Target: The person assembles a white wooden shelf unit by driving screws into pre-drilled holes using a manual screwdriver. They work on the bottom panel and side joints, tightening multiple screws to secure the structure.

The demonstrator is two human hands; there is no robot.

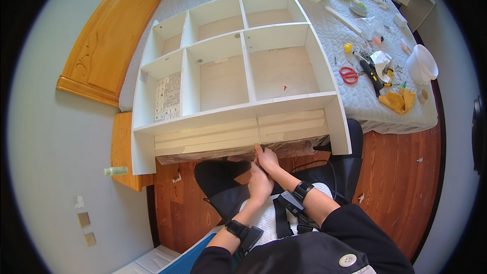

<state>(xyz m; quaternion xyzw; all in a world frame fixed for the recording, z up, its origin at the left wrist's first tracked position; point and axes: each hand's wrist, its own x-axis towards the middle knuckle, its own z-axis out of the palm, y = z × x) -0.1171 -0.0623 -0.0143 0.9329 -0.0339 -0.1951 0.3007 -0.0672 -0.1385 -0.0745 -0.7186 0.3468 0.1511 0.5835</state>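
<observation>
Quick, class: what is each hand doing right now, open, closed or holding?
Left hand: closed, apparently on the slender tool.
Right hand: closed on the same tool, nearer the shelf unit.

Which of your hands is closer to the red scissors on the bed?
The right hand. It is at the shelf unit's near edge, below and left of the red scissors in the picture. The left hand is just below it, farther from the scissors.

Right hand (268,159) curled, just ahead of curled left hand (260,184); forearms (320,206) angled inward
</observation>
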